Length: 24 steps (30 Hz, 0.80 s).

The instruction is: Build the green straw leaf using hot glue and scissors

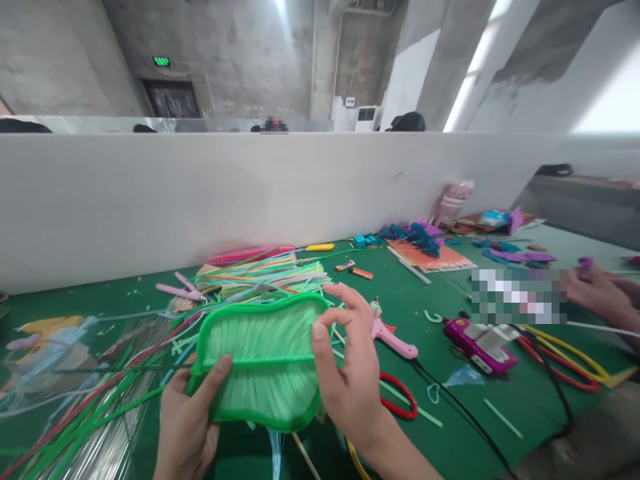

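Note:
A green leaf shape (265,333) with a bright fuzzy rim, a midrib and sheer, streaked panels is held up above the table. My left hand (193,413) grips its left end, thumb on the front and the other fingers behind. At the right end, my right hand (353,367) has thumb and index finger closed together over the rim, while the other fingers curl loosely. Those fingertips hide part of the leaf's right edge. Behind the leaf lies a pile of pastel fuzzy stems (265,273). Just right of my right hand is a pink glue gun (395,340).
Red-handled scissors (400,397) and a purple power strip (480,347) with black cords lie to the right. Green and clear strands (110,413) and a yellow glue gun (53,327) are at left. Another person's hand (595,290) works at far right. A white partition (200,193) stands behind.

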### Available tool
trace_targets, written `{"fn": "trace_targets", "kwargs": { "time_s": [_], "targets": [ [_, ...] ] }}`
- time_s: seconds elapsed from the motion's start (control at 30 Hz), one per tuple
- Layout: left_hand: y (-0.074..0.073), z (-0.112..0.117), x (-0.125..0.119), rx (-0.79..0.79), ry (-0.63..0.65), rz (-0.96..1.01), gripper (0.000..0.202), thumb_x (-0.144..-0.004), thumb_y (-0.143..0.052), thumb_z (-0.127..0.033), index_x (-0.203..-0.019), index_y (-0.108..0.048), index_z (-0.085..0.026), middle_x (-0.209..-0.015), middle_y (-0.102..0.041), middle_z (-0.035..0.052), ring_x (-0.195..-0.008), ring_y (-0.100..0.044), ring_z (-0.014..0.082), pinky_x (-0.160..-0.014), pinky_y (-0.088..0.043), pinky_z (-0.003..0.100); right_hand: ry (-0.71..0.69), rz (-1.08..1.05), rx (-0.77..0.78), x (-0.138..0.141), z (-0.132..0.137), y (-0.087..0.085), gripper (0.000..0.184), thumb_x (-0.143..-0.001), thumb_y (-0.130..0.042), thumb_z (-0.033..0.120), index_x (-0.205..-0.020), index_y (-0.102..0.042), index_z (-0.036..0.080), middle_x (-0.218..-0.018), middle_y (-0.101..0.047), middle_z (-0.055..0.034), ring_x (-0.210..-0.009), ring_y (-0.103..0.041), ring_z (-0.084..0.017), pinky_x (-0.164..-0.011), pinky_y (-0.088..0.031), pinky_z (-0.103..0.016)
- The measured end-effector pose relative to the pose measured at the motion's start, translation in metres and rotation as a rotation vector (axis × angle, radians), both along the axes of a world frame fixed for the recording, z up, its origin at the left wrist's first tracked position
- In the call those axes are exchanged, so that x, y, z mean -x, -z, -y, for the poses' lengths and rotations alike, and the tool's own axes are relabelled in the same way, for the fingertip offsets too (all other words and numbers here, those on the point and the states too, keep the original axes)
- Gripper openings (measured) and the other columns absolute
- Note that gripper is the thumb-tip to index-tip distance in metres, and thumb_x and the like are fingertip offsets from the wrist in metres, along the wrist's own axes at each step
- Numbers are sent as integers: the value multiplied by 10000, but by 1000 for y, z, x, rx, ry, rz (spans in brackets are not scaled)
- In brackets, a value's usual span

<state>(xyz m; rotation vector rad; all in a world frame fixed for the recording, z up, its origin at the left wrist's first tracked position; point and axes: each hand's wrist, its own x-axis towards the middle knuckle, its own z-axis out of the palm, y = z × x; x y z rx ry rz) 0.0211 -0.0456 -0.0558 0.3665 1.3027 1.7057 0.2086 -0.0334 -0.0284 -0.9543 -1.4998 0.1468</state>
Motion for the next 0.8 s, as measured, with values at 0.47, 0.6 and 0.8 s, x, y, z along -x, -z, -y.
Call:
{"fn": "trace_targets", "kwargs": {
  "time_s": [0.47, 0.6, 0.8],
  "targets": [
    [0, -14, 17, -32, -87, 61, 175, -812, -700, -33, -917, -715, -173, -783, -792, -15, -581, -743, 137, -743, -673, 288, -240, -501, 480, -44, -2, -1, 501, -953, -608, 525, -598, -420, 225, -564, -477, 30, -547, -413, -114, -535, -366, -261],
    [-2, -16, 19, -36, -89, 73, 155, -849, -676, -54, -910, -735, -183, -794, -796, -15, -585, -744, 140, -724, -673, 275, -179, -363, 422, -42, -1, 4, 308, -757, -822, 374, -980, -659, 238, -913, -666, -35, -834, -647, -189, -696, -543, -307],
    [-2, -17, 21, -30, -89, 83, 232, -833, -682, -33, -989, -750, -191, -780, -794, -5, -605, -754, 148, -723, -668, 264, -317, -411, 576, -34, 1, 7, 230, -892, -700, 433, -984, -694, 223, -736, -672, 1, -576, -653, -147, -550, -543, -286]
  ]
}}
